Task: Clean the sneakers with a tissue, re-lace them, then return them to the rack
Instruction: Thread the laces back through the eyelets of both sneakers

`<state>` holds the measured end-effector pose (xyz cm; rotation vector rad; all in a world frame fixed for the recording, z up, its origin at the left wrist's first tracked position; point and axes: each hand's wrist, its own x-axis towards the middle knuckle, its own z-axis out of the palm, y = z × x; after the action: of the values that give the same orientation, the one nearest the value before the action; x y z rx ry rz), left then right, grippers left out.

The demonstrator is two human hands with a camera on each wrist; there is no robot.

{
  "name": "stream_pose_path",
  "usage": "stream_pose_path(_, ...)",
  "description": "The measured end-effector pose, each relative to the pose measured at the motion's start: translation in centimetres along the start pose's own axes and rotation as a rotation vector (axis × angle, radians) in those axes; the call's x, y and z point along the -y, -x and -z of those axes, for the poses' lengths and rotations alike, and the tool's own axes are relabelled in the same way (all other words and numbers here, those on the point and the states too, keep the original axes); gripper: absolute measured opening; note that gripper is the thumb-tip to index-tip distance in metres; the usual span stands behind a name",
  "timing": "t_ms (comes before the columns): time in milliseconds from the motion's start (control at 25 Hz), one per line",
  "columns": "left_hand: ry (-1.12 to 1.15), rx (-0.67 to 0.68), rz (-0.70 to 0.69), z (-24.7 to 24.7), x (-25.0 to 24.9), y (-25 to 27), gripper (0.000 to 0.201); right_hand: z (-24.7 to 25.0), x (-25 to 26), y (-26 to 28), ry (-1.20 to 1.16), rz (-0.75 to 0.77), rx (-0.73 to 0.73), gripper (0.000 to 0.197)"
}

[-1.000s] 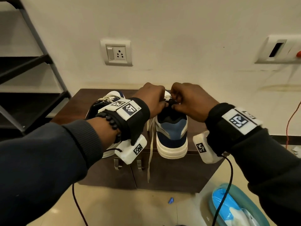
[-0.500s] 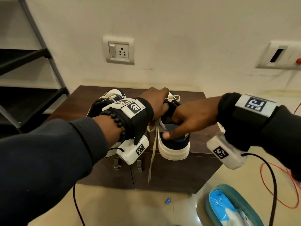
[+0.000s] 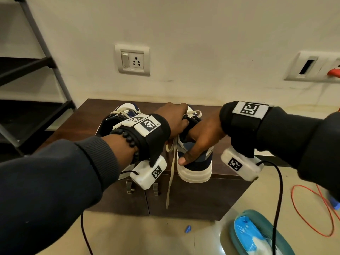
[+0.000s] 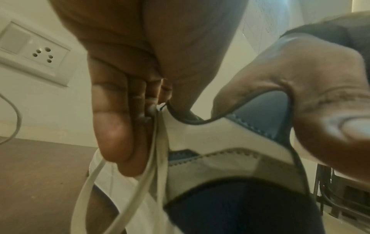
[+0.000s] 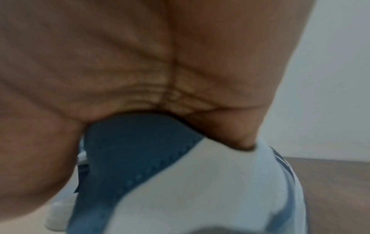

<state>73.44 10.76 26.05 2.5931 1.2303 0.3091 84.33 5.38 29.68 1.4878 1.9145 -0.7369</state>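
Note:
A blue and white sneaker (image 3: 197, 169) stands on the dark brown cabinet (image 3: 81, 124) with its heel toward me. My right hand (image 3: 201, 139) grips the heel collar, thumb down the back of the heel and fingers inside the opening. My left hand (image 3: 175, 118) grips the sneaker's top left edge near the tongue; in the left wrist view its fingers (image 4: 118, 126) lie against the side with the lace (image 4: 149, 158). A loose lace end (image 3: 170, 183) hangs over the cabinet front. The second sneaker (image 3: 127, 110) sits to the left, mostly hidden behind my left wrist.
A black rack (image 3: 42, 109) stands at the left by the wall. A wall socket (image 3: 132, 59) is above the cabinet. On the floor at the right lie a teal tub (image 3: 287, 223) with a blue packet (image 3: 248, 230) and an orange cable (image 3: 312, 208).
My right hand left the laces at the tongue and swung round to the heel, where it now grips the collar. The left hand stayed at the sneaker's top.

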Motion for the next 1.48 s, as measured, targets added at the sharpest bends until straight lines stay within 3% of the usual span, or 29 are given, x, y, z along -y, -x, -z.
stream_pose_path(120, 0.011, 0.011, 0.019, 0.1, 0.1, 0.1, 0.028, 0.2, 0.7, 0.2, 0.079, -0.006, 0.033, 0.064)
stream_pose_path(200, 0.047, 0.031, 0.059, 0.3, 0.5, 0.2, 0.027, 0.6, -0.2, 1.8, -0.115, 0.118, -0.039, 0.048)
stream_pose_path(320, 0.322, 0.090, 0.120, 0.8, 1.4, 0.6, 0.027, 1.7, -3.8, 2.8, -0.560, 0.219, -0.456, 0.034)
stream_pose_path(400, 0.346, 0.100, 0.106, 1.2, 1.8, 0.6, 0.027, 1.6, -5.4, 1.7, -0.386, 0.091, -0.714, 0.030)
stream_pose_path(480, 0.380, 0.088, 0.102, 1.4, 1.8, 0.5, 0.023, 0.7, -5.8, -0.6, -0.203, -0.022, -0.737, 0.037)
stream_pose_path(520, 0.417, 0.085, 0.106, 1.4, 1.9, 0.6, 0.021, 0.1, -5.7, -1.7, -0.246, -0.030, -0.734, 0.039)
stream_pose_path(720, 0.494, 0.024, 0.181, 1.2, 2.6, 0.8, 0.018, -1.2, -6.7, -2.7, -0.887, 0.173, -0.997, 0.017)
stream_pose_path(840, 0.508, -0.008, 0.239, 1.2, 2.8, 0.8, 0.017, -1.9, -6.6, -3.1, -1.457, 0.330, -0.996, 0.009)
stream_pose_path(1040, 0.329, -0.162, 0.234, 1.2, 3.0, 0.5, 0.015, -2.0, -7.6, -2.7, -1.920, 0.566, -0.985, 0.016)
stream_pose_path(1120, 0.311, -0.267, 0.216, 1.8, 2.9, 0.2, 0.014, -1.8, -8.9, -2.1, -2.125, 0.560, -1.058, 0.018)
stream_pose_path(1200, 0.273, -0.305, 0.227, 2.3, 2.7, -0.3, 0.015, -2.4, -10.0, -1.8, -2.044, 0.369, -1.186, 0.016)
stream_pose_path(1280, 0.158, -0.321, 0.275, 2.5, 2.6, -0.7, 0.026, -3.1, -10.3, -1.9, -1.635, 0.166, -1.233, 0.014)
stream_pose_path(1360, 0.037, -0.369, 0.284, 2.3, 2.3, -0.5, 0.032, -3.5, -9.5, -2.3, -1.120, 0.115, -1.112, 0.025)
stream_pose_path(1400, 0.017, -0.347, 0.248, 2.0, 2.1, -0.2, 0.026, -3.5, -8.9, -2.5, -0.903, 0.121, -1.013, 0.029)
stream_pose_path(1480, 0.069, -0.128, 0.178, 1.3, 1.7, 0.4, 0.019, -3.4, -7.9, -2.5, -0.694, 0.153, -0.906, 0.028)
